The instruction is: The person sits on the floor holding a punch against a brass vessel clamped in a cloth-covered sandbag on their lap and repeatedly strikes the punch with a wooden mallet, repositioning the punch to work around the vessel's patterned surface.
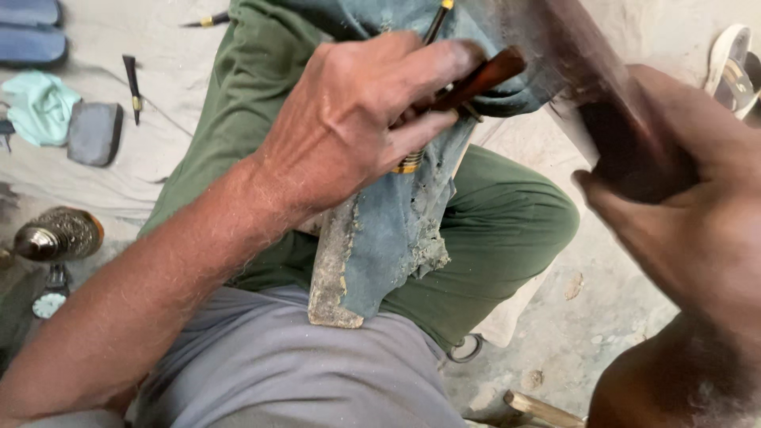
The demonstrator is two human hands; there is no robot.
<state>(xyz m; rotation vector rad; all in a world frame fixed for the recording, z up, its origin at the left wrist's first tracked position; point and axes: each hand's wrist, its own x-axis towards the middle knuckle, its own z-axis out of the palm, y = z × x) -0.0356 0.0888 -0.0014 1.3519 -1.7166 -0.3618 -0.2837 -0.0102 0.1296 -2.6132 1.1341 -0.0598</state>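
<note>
My left hand (361, 119) is closed around a tool with a reddish-brown wooden handle (483, 78) and a brass ferrule (409, 164); its tip is hidden under my fingers. It works above a worn blue cloth (396, 230) draped over a rough block (333, 277) on my lap. My right hand (682, 230) grips a dark wooden mallet-like piece (587, 55), blurred and raised at the upper right. A second thin dark tool with a brass band (438, 20) pokes out above my left hand.
Green trousers (507, 230) cover my crossed legs. On the pale ground cloth at left lie a chisel (131, 87), a grey stone (94, 133), a mint rag (40, 107) and an engraved metal vessel (59, 235). A sandal (733, 67) sits at upper right.
</note>
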